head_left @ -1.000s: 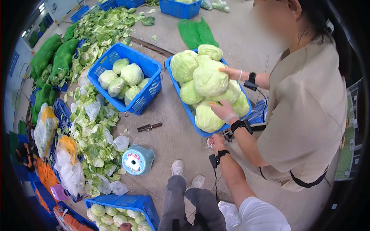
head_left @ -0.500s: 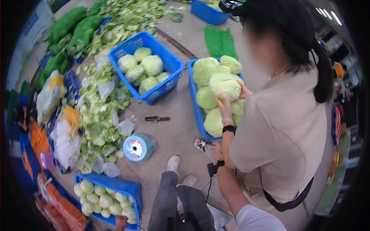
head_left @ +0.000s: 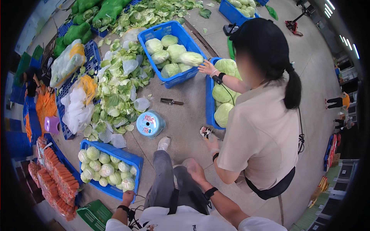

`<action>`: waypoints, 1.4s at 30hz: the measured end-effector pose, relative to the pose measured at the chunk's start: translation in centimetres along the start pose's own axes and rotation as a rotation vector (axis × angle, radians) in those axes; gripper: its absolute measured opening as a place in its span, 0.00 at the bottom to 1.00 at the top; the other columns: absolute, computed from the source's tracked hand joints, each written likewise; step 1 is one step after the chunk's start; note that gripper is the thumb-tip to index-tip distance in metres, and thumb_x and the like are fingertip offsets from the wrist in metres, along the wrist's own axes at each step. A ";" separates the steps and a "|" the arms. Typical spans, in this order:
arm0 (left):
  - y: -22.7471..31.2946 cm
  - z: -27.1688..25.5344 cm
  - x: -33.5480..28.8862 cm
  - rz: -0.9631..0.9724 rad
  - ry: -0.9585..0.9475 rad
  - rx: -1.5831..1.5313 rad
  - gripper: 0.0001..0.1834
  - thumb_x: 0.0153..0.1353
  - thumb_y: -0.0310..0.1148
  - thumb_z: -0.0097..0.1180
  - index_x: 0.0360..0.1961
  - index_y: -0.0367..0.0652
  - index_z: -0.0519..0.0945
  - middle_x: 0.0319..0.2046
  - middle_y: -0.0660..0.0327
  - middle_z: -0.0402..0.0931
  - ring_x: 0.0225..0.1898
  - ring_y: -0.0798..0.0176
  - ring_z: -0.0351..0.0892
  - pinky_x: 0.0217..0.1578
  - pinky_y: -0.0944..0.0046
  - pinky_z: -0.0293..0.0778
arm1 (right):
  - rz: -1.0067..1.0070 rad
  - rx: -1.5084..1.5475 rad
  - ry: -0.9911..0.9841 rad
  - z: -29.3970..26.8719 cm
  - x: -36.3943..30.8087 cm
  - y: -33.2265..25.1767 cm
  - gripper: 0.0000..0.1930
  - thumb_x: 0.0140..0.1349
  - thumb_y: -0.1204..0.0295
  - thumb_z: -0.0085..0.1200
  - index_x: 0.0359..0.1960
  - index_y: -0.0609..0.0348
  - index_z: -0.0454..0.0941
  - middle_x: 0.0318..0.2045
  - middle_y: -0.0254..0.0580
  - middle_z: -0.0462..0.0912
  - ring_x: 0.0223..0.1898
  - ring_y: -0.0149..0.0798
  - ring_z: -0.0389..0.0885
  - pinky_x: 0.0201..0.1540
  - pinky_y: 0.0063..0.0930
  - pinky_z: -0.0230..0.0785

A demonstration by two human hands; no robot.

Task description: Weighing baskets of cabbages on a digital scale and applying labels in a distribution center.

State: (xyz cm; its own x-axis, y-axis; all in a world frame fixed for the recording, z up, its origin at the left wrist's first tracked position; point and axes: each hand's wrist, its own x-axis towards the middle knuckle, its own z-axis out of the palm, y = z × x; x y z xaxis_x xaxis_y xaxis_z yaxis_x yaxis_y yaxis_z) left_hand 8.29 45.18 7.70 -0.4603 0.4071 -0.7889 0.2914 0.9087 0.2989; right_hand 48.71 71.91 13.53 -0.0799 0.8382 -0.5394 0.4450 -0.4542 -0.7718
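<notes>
The left grip (head_left: 127, 197) is curled at the near corner of a blue crate (head_left: 138, 168); whether it clasps the rim, I cannot tell. Pale green cabbages (head_left: 106, 169) fill that crate, toward eleven o'clock. At two o'clock from the left grip, the right grip (head_left: 195, 172) is loosely open beside the person's knee, with nothing visible in it. Around one o'clock stands a light-blue stool (head_left: 149, 125); beyond it, a co-worker's hand (head_left: 208, 67) reaches to a second blue crate (head_left: 181, 79) of larger cabbages. Loose leaves (head_left: 115, 98) lie toward twelve.
</notes>
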 end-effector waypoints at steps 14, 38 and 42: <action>13.2 -11.4 15.1 0.273 -0.065 -0.064 0.09 0.47 0.32 0.55 0.28 0.38 0.79 0.20 0.65 0.74 0.20 0.72 0.70 0.22 0.69 0.68 | 0.157 0.000 0.034 -1.0 -11.2 -6.7 0.16 0.52 0.76 0.52 0.45 0.62 0.72 0.37 0.42 0.80 0.39 0.34 0.78 0.44 0.26 0.71; 38.2 8.4 19.4 0.505 -0.605 0.058 0.11 0.53 0.31 0.55 0.38 0.38 0.77 0.32 0.64 0.76 0.33 0.71 0.73 0.36 0.71 0.69 | 0.544 0.446 0.586 -6.9 14.6 25.7 0.22 0.57 0.65 0.47 0.52 0.61 0.66 0.46 0.41 0.72 0.50 0.37 0.68 0.50 0.37 0.62; 34.8 8.3 22.2 0.566 -0.493 0.077 0.12 0.55 0.31 0.55 0.39 0.37 0.77 0.33 0.63 0.76 0.35 0.71 0.73 0.40 0.71 0.69 | 0.425 1.457 0.834 -5.1 31.0 25.4 0.15 0.56 0.64 0.44 0.42 0.58 0.69 0.44 0.41 0.72 0.51 0.39 0.65 0.54 0.43 0.54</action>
State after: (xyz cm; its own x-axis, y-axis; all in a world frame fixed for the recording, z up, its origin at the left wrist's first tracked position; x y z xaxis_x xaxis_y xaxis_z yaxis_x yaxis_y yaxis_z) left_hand 15.19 85.04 -3.83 0.2010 0.7051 -0.6801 0.4380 0.5563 0.7062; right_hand 62.04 87.88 -21.07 0.4744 0.3019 -0.8269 -0.8329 -0.1501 -0.5327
